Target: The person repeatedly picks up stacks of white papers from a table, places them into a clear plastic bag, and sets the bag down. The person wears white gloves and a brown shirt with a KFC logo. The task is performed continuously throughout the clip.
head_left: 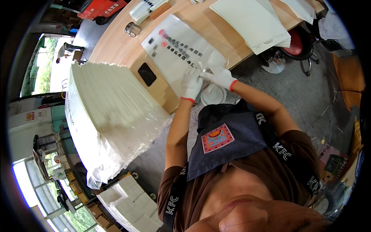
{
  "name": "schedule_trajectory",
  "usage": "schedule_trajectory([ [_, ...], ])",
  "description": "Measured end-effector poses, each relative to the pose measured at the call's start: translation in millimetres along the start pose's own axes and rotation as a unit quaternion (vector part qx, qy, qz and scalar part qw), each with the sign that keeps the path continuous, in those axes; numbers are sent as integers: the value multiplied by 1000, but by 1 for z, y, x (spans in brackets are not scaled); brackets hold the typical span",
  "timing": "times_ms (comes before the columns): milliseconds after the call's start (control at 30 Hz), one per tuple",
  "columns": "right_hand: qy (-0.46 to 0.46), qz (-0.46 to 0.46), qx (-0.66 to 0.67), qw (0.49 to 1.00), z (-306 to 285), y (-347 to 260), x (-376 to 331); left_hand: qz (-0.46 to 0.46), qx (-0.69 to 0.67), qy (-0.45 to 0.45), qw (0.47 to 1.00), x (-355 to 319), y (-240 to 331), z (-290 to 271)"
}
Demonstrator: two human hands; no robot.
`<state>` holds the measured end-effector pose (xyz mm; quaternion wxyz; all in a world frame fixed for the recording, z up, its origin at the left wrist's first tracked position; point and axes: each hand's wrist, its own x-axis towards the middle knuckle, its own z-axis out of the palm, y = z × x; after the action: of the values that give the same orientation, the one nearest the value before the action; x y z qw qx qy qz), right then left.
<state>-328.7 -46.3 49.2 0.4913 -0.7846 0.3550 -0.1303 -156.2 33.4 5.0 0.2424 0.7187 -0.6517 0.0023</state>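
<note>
Both hands gloved in white, red cuffs. My left hand [191, 83] rests on the near edge of a clear plastic bag [181, 52] with printed marks, fingers curled down and pressed together onto the film. My right hand [220, 75] meets it from the right side; its fingers pinch a loose flap of the same bag just beside the left fingertips. The two hands touch or nearly touch; I cannot tell which.

The bag lies flat on the wooden desk [116, 42], stretching away from my fingers toward the far side. It hangs a little over the desk edge where my hands work.

To the left of my fingers, close by, a tall stack of white sheets [112, 108] wrapped in clear film. Between that stack and my left hand, a small black square [147, 74] set in the desk top. Far beyond my fingers and to the right, a fanned pile of pale boards [255, 23]. Past my right hand, off the desk, a red stool [295, 44] on the grey floor. Below my hands, a round white disc [213, 94] on the floor.
</note>
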Motion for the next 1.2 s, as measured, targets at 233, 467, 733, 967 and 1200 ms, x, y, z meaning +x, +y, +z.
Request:
schedule_trajectory([
  [233,98,6,-143,985,-25,53,43,-274,-629,127,717,27,-49,-30],
  [467,20,17,154,988,-43,6,29,-215,-554,16,804,37,-23,-24],
  [733,73,-45,-134,987,-37,34,33,-182,-640,104,739,45,5,-11],
  [967,-65,88,-140,984,-97,30,0,-254,-676,107,683,61,18,-50],
  [1200,126,-252,-106,953,-9,2,55,19,-403,17,915,54,143,-81],
])
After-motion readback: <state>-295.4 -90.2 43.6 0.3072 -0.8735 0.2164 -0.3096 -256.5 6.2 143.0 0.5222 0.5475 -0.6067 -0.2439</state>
